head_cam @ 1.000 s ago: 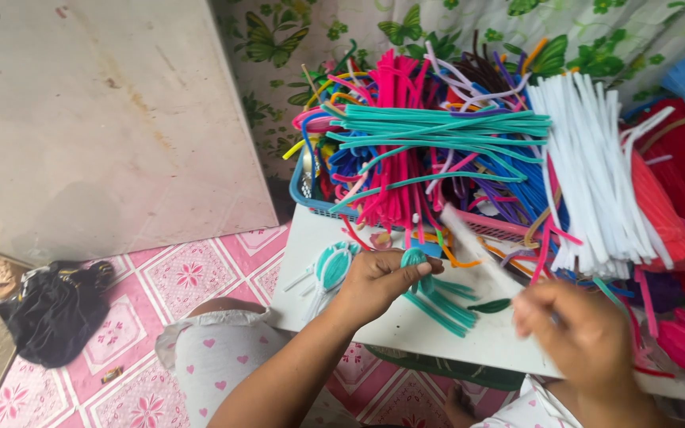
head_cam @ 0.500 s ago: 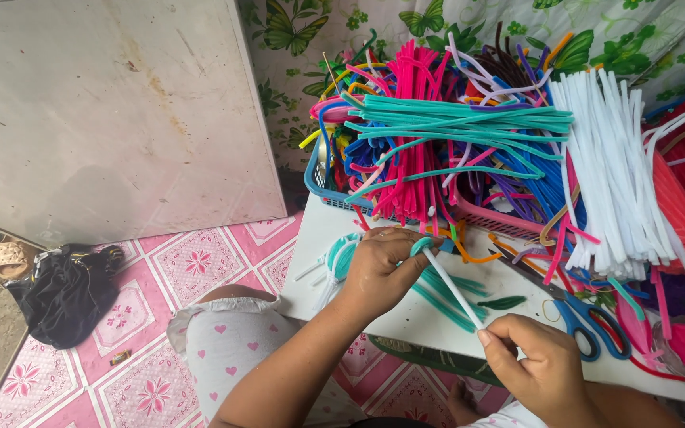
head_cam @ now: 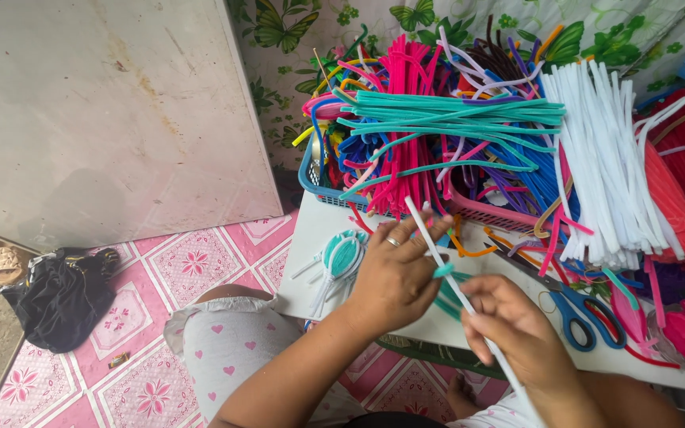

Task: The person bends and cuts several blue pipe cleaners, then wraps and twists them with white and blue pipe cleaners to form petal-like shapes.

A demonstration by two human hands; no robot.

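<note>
My left hand (head_cam: 394, 273) and my right hand (head_cam: 513, 325) together hold a long white pipe cleaner (head_cam: 430, 238) that runs diagonally over the white table (head_cam: 311, 238). A short teal piece (head_cam: 443, 271) is wrapped on the white stem between my fingers. A ring sits on a finger of my left hand. Beside my left hand lies a finished teal and white leaf shape (head_cam: 341, 257).
Baskets (head_cam: 315, 186) heaped with teal, pink, blue and white pipe cleaners (head_cam: 604, 166) fill the back of the table. Blue-handled scissors (head_cam: 576, 305) lie right of my hands. A large board (head_cam: 105, 111) leans left, a black cloth (head_cam: 61, 297) on the pink tiled floor.
My right hand has come in toward the left hand along the white pipe cleaner, and the stem now points up toward the baskets. The teal piece sits wound on it.
</note>
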